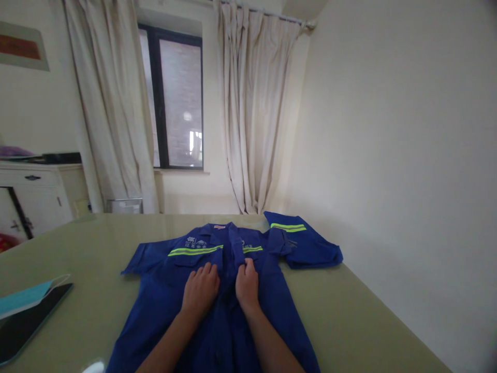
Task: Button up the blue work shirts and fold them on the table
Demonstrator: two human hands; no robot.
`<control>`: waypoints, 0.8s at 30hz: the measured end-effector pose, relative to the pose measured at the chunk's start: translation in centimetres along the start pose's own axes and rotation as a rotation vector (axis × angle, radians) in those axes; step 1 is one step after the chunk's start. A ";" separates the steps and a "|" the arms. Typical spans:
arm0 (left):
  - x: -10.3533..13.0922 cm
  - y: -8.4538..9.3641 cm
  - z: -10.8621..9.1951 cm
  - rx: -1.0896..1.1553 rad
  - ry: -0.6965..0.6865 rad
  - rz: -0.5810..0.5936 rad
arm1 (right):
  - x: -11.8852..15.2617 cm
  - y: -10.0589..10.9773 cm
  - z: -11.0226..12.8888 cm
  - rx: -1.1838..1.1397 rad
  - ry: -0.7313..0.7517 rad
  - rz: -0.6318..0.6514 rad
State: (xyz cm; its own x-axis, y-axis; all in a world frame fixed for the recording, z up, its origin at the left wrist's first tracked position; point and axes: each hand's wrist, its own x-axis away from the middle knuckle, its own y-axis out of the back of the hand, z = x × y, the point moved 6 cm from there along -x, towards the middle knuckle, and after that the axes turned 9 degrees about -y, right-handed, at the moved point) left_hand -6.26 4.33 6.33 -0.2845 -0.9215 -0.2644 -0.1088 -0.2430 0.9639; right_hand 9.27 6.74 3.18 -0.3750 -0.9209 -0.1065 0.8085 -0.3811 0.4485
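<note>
A blue short-sleeved work shirt [155,305] lies spread face up on the table, collar away from me, with yellow-green reflective strips and white print across the chest. Its front is partly parted below the collar. My left hand [201,290] is closed on the front edge on the left side, below the chest strip. Fingers wrapped, my right hand [247,284] grips the opposite front edge, where the cloth is folded over. The fingertips of both hands are partly hidden.
A second folded blue garment [314,247] with a reflective strip lies by the shirt's right sleeve, near the wall. On the left, a light blue face mask [25,299] rests on a dark flat device [37,321]. The green tabletop [93,248] extends toward curtains and a window.
</note>
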 end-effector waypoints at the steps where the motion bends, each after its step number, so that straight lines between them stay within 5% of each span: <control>1: 0.0 -0.6 0.1 0.052 -0.024 -0.033 | -0.1 0.1 -0.1 -0.092 0.037 -0.008; 7: 0.1 -3.0 2.0 0.466 -0.129 -0.125 | 0.1 -1.1 1.2 -0.340 0.217 0.202; 12: -0.5 -2.5 2.4 0.654 -0.132 -0.231 | 0.8 -2.2 1.7 -0.047 0.268 0.234; 16: -0.4 -2.1 2.2 0.626 -0.136 -0.283 | 0.3 -2.2 1.2 0.015 0.199 0.186; 24: 0.4 -1.1 0.4 0.381 -0.196 -0.183 | 1.2 -1.3 2.2 0.129 0.195 0.076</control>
State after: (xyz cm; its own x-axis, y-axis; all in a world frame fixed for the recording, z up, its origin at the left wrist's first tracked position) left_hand -6.64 4.39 5.14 -0.3987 -0.7903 -0.4652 -0.5057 -0.2337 0.8304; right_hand 6.79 6.31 4.40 -0.2102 -0.9498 -0.2317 0.7615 -0.3076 0.5705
